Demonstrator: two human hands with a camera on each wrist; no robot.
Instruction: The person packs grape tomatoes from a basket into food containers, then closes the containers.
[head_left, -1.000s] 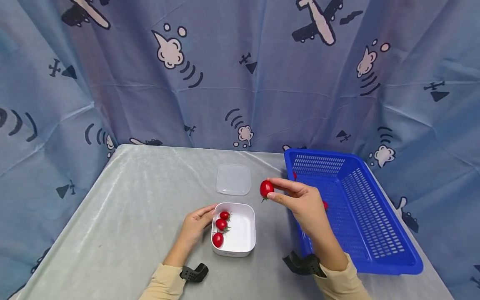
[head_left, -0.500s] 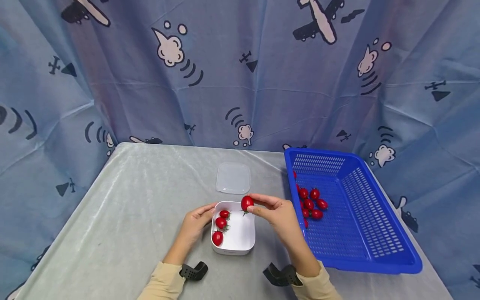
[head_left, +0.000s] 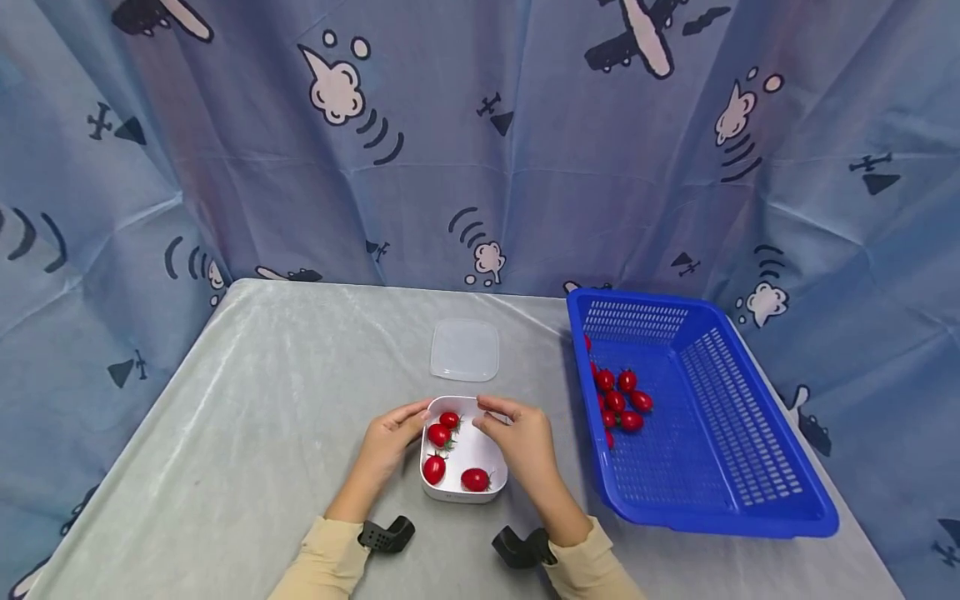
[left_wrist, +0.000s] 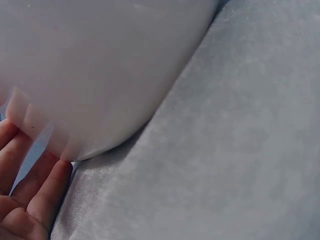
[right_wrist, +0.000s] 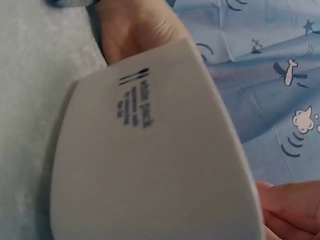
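In the head view, a white lidless food container (head_left: pixel 465 497) stands upright on the cloth-covered table. Three small red tomatoes lie along its left side, among them a front-left tomato (head_left: pixel 433 469); another tomato (head_left: pixel 476 479) is at its front right. My left hand (head_left: pixel 381 446) touches the container's back-left corner; in the left wrist view its fingertips (left_wrist: pixel 64 167) rest against the outer wall. Over the back-right rim hovers my right hand (head_left: pixel 521 437), thumb and fingers apart and holding nothing. The right wrist view shows dark print on the container's wall (right_wrist: pixel 150 165).
Behind the container lies a clear plastic lid (head_left: pixel 464 351). To the right stands a blue slotted basket (head_left: pixel 712 527) with several tomatoes (head_left: pixel 615 400) gathered at its left side. A patterned curtain (head_left: pixel 420 167) hangs beyond the table's far edge.
My right hand has carried a tomato leftward from beside the basket and let it go in the container. That tomato now lies at the front right. The left hand has stayed at the corner.
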